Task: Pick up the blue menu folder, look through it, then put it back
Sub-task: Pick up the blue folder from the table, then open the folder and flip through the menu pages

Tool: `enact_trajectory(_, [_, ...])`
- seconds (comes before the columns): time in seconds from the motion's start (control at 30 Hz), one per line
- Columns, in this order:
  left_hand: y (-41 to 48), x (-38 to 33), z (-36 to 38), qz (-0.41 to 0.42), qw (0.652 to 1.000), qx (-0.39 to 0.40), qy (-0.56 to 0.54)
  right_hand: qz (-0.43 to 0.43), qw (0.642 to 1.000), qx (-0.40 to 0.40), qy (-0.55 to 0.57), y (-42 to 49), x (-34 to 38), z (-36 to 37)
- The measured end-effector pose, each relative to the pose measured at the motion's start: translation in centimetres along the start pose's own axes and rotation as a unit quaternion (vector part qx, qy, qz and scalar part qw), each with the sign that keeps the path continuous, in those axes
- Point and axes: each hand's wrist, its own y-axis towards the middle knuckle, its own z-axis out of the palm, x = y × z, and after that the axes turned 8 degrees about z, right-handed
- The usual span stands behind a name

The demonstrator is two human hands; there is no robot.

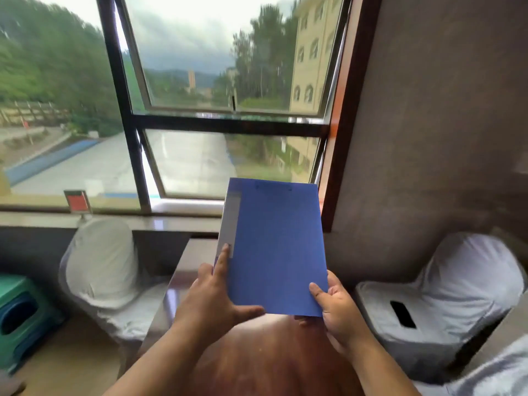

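Above the wooden table (257, 355), the left hand (211, 298) and right hand (337, 310) each clasp the closed blue menu folder (274, 247); lifted, not yet browsed or returned.

There is one view, taken from the person's head and looking forward and slightly down along both forearms. It faces the window (223, 110), which fills the upper half of the view. The desk (271, 358) lies close below the window, reaching the bottom edge. The wide lens takes in a covered chair (100, 270) left of the desk and another (445, 304) to its right.
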Motion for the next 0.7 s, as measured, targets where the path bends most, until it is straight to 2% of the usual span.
enact_trajectory(0.1, [0.6,-2.0,-3.5,0.037,0.998,-0.017,0.052,-0.049,0.999,0.007,-0.020,-0.9,4.8,0.2])
enact_trajectory(0.23, [0.6,-3.9,-6.9,0.076,0.995,-0.047,0.038,-0.077,0.996,0.035,-0.008,-2.5,9.0,0.6])
enact_trajectory(0.5, [-0.2,-5.2,-9.3,0.155,0.978,-0.125,0.065,0.016,0.990,0.114,0.085,-2.9,11.9,-0.2])
enact_trajectory(0.6, [-0.5,-4.8,-9.6,0.205,0.958,-0.199,0.012,-0.028,0.994,0.084,0.068,-2.5,12.4,0.0])
enact_trajectory(0.63, [-0.5,-4.8,-9.6,0.190,0.954,-0.232,-0.024,-0.046,0.994,0.070,0.066,-2.6,12.5,0.2])
enact_trajectory(0.7, [-0.2,-5.0,-9.2,0.081,0.946,-0.265,-0.166,-0.058,0.992,0.063,0.088,-2.8,12.5,0.2])
